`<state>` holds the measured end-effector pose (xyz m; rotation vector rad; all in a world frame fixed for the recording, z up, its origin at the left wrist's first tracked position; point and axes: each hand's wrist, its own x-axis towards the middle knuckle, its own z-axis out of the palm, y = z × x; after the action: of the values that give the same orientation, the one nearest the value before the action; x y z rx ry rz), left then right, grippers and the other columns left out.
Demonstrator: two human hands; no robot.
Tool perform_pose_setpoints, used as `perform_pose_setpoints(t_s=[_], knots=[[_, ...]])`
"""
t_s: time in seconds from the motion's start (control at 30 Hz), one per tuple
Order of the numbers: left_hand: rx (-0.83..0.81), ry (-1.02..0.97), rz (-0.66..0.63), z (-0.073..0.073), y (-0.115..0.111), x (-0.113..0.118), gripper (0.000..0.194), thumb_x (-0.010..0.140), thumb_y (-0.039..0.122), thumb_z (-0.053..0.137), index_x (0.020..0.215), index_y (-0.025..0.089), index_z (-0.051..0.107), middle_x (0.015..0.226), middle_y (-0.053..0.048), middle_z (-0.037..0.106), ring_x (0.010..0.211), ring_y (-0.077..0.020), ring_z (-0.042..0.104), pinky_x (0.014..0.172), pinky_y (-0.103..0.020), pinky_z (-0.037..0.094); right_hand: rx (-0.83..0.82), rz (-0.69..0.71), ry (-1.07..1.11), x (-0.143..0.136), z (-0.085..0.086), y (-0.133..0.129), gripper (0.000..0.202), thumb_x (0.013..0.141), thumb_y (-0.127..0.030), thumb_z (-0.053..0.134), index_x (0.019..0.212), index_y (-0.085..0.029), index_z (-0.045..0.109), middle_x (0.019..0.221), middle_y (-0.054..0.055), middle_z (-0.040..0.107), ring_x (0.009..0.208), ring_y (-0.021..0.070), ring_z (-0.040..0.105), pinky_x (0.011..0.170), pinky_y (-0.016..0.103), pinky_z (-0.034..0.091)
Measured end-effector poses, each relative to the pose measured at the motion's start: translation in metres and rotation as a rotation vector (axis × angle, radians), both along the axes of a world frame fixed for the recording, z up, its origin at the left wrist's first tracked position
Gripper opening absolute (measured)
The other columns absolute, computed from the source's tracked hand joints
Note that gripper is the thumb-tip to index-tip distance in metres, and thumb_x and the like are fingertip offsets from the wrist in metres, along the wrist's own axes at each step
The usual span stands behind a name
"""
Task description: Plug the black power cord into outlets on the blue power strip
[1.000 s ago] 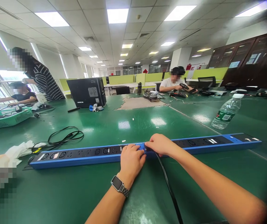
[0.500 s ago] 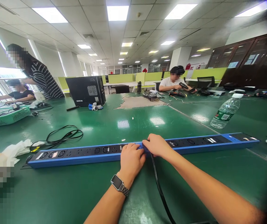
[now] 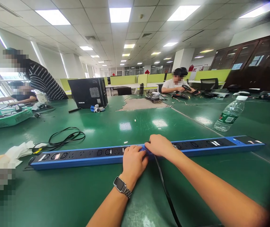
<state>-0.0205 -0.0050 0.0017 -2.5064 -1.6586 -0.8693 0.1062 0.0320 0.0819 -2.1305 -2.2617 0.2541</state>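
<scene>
A long blue and black power strip [image 3: 85,157] lies across the green table [image 3: 78,195], its sockets facing up. My left hand [image 3: 134,162], with a watch on the wrist, rests closed on the strip near its middle, fingers over the top face. Right beside it, my right hand [image 3: 158,146] grips the strip's middle with fingers bent down on it. The fingertips of both hands nearly meet at a blue part of the strip. A thick black cable [image 3: 164,189] runs from under my right hand toward the near table edge.
Beyond the strip are a coiled black cable [image 3: 67,138], a plastic bottle [image 3: 230,115], a black computer case [image 3: 87,91] and a green basket [image 3: 19,118]. White wrapping [image 3: 21,151] lies at left. Three people are at the table's far side.
The view has shifted slightly. At far left, the person in stripes has bent lower toward the seated person. My hands keep the same place on the strip.
</scene>
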Motion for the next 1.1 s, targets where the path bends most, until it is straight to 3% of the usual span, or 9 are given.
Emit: perform_pose_setpoints(t_s=[0.33, 0.5, 0.6, 0.9, 1.1], knots=[[0.041, -0.011, 0.002, -0.003, 0.003, 0.001, 0.015, 0.087, 0.028, 0.068, 0.1, 0.028, 0.076, 0.116, -0.003, 0.072, 0.109, -0.0261, 0.061, 0.096, -0.046, 0.047, 0.018, 0.078, 0.075, 0.015, -0.007, 0.005, 0.033, 0.089, -0.031, 0.047, 0.093, -0.011, 0.073, 0.095, 0.015, 0.075, 0.086, 0.0217, 0.069, 0.062, 0.027, 0.039], [0.042, -0.03, 0.006, -0.006, 0.005, -0.002, 0.013, 0.086, 0.026, 0.069, 0.096, 0.028, 0.077, 0.115, -0.003, 0.073, 0.11, -0.0264, 0.061, 0.095, -0.046, 0.047, -0.078, 0.087, 0.109, 0.019, 0.0, 0.003, 0.038, 0.089, -0.033, 0.044, 0.082, -0.01, 0.073, 0.069, 0.013, 0.072, 0.057, 0.0182, 0.065, 0.056, 0.026, 0.039], [0.026, -0.076, 0.042, -0.007, 0.007, -0.006, 0.01, 0.084, 0.028, 0.073, 0.092, 0.027, 0.078, 0.112, -0.003, 0.074, 0.11, -0.0263, 0.062, 0.096, -0.046, 0.047, -0.124, 0.08, 0.139, 0.021, 0.002, 0.005, 0.038, 0.089, -0.033, 0.044, 0.082, -0.009, 0.073, 0.066, 0.013, 0.071, 0.046, 0.0162, 0.06, 0.053, 0.026, 0.04], [0.004, -0.123, 0.121, -0.003, 0.008, -0.008, 0.012, 0.078, 0.033, 0.078, 0.088, 0.028, 0.078, 0.11, -0.003, 0.075, 0.109, -0.0257, 0.062, 0.098, -0.046, 0.045, -0.084, 0.115, 0.232, 0.017, -0.006, 0.008, 0.038, 0.087, -0.036, 0.045, 0.081, -0.011, 0.073, 0.059, 0.01, 0.069, 0.049, 0.0173, 0.063, 0.052, 0.025, 0.041], [0.0, -0.123, 0.155, -0.002, 0.005, -0.009, 0.016, 0.076, 0.034, 0.079, 0.091, 0.027, 0.077, 0.113, -0.003, 0.074, 0.111, -0.0262, 0.061, 0.099, -0.047, 0.044, -0.122, 0.076, 0.175, -0.006, 0.003, 0.005, 0.036, 0.088, -0.03, 0.045, 0.09, -0.007, 0.073, 0.07, 0.015, 0.073, 0.047, 0.0187, 0.064, 0.051, 0.027, 0.044]])
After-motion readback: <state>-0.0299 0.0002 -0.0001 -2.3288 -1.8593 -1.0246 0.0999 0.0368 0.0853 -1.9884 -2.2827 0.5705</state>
